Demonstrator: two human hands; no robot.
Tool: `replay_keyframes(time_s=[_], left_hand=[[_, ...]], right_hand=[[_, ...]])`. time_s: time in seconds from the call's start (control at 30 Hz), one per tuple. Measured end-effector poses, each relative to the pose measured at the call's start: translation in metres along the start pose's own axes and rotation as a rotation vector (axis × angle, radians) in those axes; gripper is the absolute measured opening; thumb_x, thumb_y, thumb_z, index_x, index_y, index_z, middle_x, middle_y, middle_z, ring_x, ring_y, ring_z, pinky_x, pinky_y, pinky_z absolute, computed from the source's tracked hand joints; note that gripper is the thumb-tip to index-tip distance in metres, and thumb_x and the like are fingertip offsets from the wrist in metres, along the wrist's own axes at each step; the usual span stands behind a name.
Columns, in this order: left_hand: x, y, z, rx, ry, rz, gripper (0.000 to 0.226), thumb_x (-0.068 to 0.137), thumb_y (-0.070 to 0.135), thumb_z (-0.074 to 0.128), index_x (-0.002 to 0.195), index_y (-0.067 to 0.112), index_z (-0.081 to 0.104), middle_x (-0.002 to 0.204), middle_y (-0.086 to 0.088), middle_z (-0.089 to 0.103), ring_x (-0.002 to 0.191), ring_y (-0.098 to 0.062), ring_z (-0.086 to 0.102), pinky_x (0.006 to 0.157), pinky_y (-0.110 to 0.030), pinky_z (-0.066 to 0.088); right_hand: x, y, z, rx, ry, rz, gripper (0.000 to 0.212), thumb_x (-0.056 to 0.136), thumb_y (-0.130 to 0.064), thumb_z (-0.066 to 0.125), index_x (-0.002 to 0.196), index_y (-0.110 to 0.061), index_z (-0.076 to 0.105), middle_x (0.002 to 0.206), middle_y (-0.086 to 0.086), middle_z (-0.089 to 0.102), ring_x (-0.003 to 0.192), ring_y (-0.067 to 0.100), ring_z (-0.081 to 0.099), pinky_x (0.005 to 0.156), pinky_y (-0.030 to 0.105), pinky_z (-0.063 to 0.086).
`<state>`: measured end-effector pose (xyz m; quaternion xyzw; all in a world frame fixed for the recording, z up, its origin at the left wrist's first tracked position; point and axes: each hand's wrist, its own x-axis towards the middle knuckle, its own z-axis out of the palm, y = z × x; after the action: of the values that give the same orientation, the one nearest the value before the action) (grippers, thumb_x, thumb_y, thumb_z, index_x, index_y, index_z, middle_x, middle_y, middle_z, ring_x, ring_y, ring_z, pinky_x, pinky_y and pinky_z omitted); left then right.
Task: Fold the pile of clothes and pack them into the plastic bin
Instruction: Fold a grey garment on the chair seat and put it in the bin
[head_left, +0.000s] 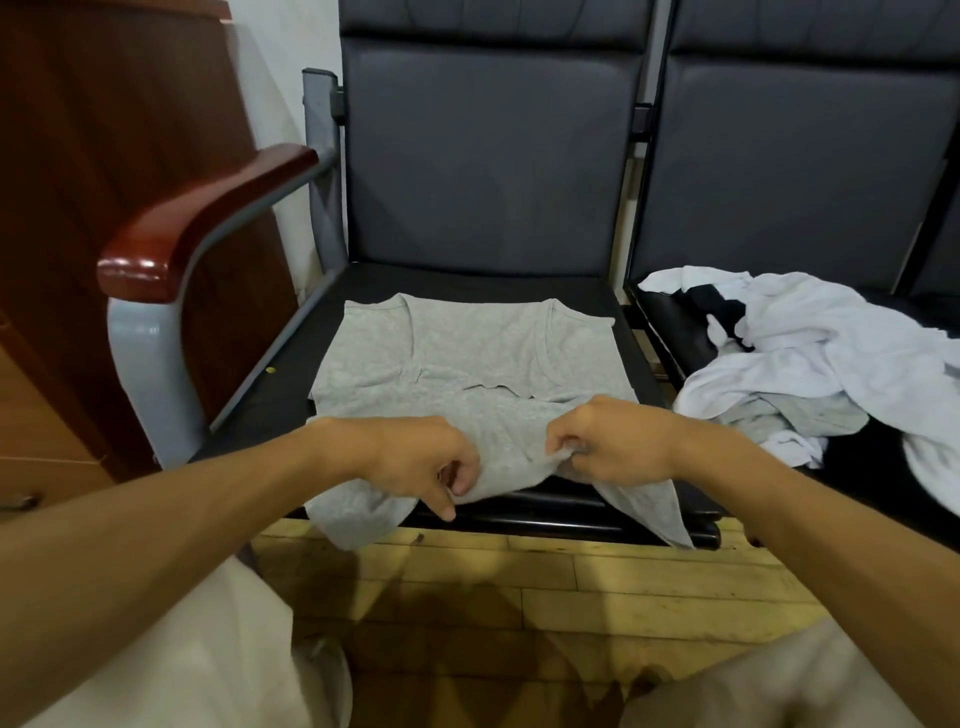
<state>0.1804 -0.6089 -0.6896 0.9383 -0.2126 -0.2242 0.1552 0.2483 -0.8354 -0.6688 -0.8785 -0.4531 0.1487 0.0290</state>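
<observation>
A grey tank top (467, 358) lies spread on the black seat of the left chair (602, 296), its straps toward the backrest and its lower hem hanging over the seat's front edge. My left hand (421, 462) grips the bunched hem at the front left. My right hand (613, 441) pinches the hem at the front right and lifts it a little off the seat. A loose pile of white, grey and black clothes (810, 358) lies on the neighbouring seat to the right. No plastic bin is in view.
A wooden-topped metal armrest (208, 223) stands at the left of the chair, with a brown wooden cabinet (104, 130) behind it. The dark padded backrests (488, 156) rise behind both seats. Wooden floor (493, 587) and my light trousers fill the foreground.
</observation>
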Motion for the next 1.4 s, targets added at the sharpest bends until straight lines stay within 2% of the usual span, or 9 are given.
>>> replay_keyframes(time_s=[0.17,0.27,0.37,0.53,0.8,1.0,1.1,1.2,1.4], left_hand=[[-0.002,-0.011,-0.015,-0.391,0.17,-0.133,0.01,0.096,0.019,0.057,0.091,0.017,0.049,0.066,0.006,0.046,0.058,-0.005,0.04,0.06,-0.022,0.037],[0.002,-0.017,-0.021,-0.544,0.264,-0.308,0.017,0.1,0.027,0.047,0.112,0.016,0.053,0.098,-0.004,0.06,0.082,-0.013,0.051,0.074,-0.027,0.044],[0.007,-0.027,-0.026,-0.441,0.317,-0.302,0.031,0.093,0.044,0.056,0.11,0.019,0.057,0.106,0.001,0.06,0.093,-0.014,0.056,0.083,-0.029,0.047],[0.002,-0.055,-0.032,-0.094,0.39,-0.315,0.016,0.088,0.036,0.066,0.091,0.021,0.062,0.083,0.009,0.055,0.082,-0.012,0.052,0.064,-0.017,0.036],[-0.025,-0.095,-0.032,-0.076,0.549,-0.714,0.015,0.096,0.019,0.049,0.102,0.017,0.062,0.105,-0.007,0.063,0.089,-0.021,0.06,0.081,-0.037,0.053],[-0.035,-0.087,-0.039,-0.556,0.923,-0.743,0.016,0.095,0.016,0.048,0.09,0.007,0.061,0.083,-0.009,0.061,0.077,-0.023,0.056,0.073,-0.039,0.049],[-0.046,-0.076,-0.041,-0.815,0.971,-0.611,0.016,0.097,0.021,0.054,0.09,0.009,0.061,0.079,-0.005,0.057,0.072,-0.017,0.052,0.066,-0.033,0.044],[-0.059,-0.063,-0.04,-1.027,0.791,-0.457,0.018,0.101,0.021,0.045,0.099,0.011,0.059,0.095,-0.007,0.062,0.084,-0.02,0.059,0.073,-0.036,0.048],[-0.078,-0.054,-0.035,-1.027,0.58,-0.352,0.026,0.101,0.02,0.045,0.109,0.001,0.061,0.1,-0.008,0.065,0.089,-0.018,0.063,0.072,-0.029,0.049]], right_hand=[[0.002,0.028,-0.01,0.243,0.055,0.164,0.024,0.098,-0.003,0.04,0.077,-0.012,0.047,0.081,0.001,0.051,0.078,0.016,0.046,0.074,0.028,0.037],[0.006,0.039,-0.011,0.409,0.032,0.303,0.025,0.101,-0.018,0.043,0.077,-0.017,0.048,0.078,-0.003,0.049,0.075,0.012,0.044,0.071,0.029,0.036],[0.014,0.047,-0.01,0.395,0.171,0.39,0.026,0.096,-0.032,0.053,0.079,-0.013,0.058,0.079,-0.001,0.056,0.076,0.014,0.051,0.067,0.026,0.039],[0.022,0.063,-0.009,0.39,0.48,0.54,0.052,0.092,-0.039,0.061,0.055,-0.013,0.035,0.055,0.002,0.039,0.056,0.015,0.04,0.054,0.029,0.033],[0.033,0.075,-0.003,0.357,0.644,0.703,0.019,0.097,-0.018,0.043,0.093,-0.01,0.06,0.094,0.012,0.06,0.089,0.033,0.057,0.075,0.037,0.047],[0.033,0.07,-0.005,0.416,0.759,0.622,0.014,0.095,-0.024,0.056,0.091,-0.013,0.064,0.086,0.006,0.062,0.082,0.021,0.054,0.072,0.03,0.04],[0.027,0.066,-0.008,0.507,0.714,0.479,0.018,0.093,-0.026,0.062,0.079,-0.013,0.063,0.074,-0.003,0.059,0.077,0.015,0.053,0.071,0.028,0.036],[0.014,0.061,-0.008,0.654,0.56,0.301,0.02,0.093,-0.02,0.062,0.074,-0.014,0.063,0.074,0.002,0.061,0.074,0.014,0.054,0.069,0.023,0.042],[-0.021,0.041,-0.021,0.752,0.225,0.192,0.011,0.085,-0.022,0.07,0.079,-0.015,0.075,0.078,-0.005,0.07,0.076,0.002,0.063,0.072,0.014,0.047]])
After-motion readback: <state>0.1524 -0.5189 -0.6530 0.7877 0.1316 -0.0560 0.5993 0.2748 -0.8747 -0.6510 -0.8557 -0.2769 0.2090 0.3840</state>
